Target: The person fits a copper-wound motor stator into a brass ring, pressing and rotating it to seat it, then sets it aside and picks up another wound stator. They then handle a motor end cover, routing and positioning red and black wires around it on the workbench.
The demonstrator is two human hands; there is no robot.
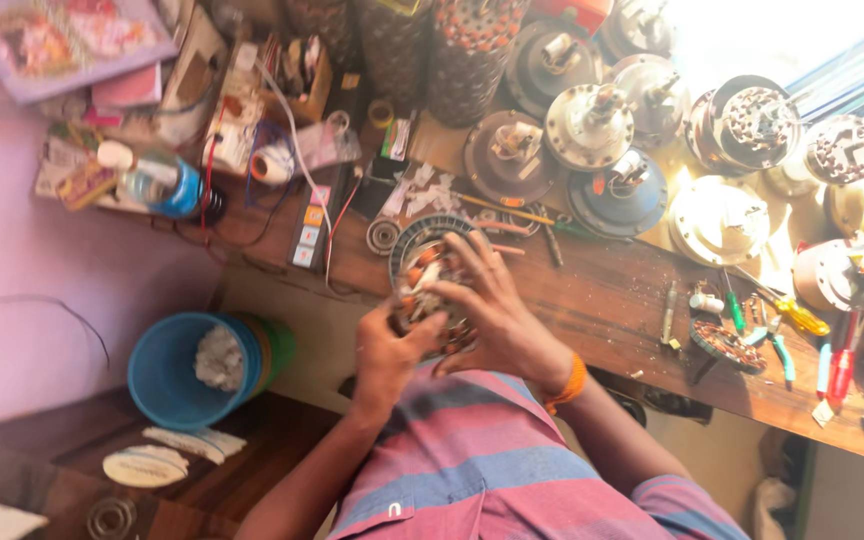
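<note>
Holding: I see both hands closed around one round motor winding [430, 285] with copper coils, at the near edge of the tabletop [602, 300].
Left hand: the left hand [389, 352] grips the lower side of the winding, fingers curled tight on it.
Right hand: the right hand [497, 310] lies over the right side of the winding, fingers spread and bent on its top; an orange band [570, 382] is on this wrist.
Position: the winding sits between the two hands, just in front of the striped shirt [482, 460].
Around: a screwdriver with yellow handle [797, 315] and green pliers [777, 345] lie well apart to the right; a blue bucket [187, 370] stands on the floor to the left.
Hard to see: the palms cover much of the winding, and the picture is blurred, so I cannot tell its small parts.
</note>
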